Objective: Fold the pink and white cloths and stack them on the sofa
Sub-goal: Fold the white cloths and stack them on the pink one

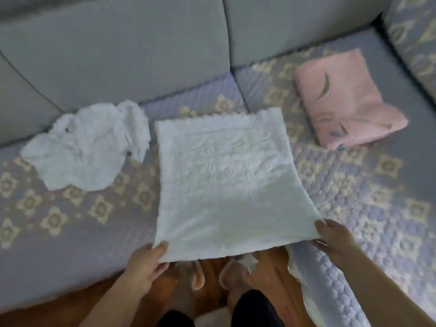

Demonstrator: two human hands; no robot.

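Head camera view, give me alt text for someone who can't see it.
Two hands, left hand and right hand, pinch the near corners of a white embossed cloth spread on a quilted sofa seat. A crumpled white cloth lies left of it, a folded pink cloth to the right.

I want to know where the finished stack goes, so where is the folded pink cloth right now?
In the head view, the folded pink cloth lies on the sofa seat at upper right, beyond and right of the spread white cloth.
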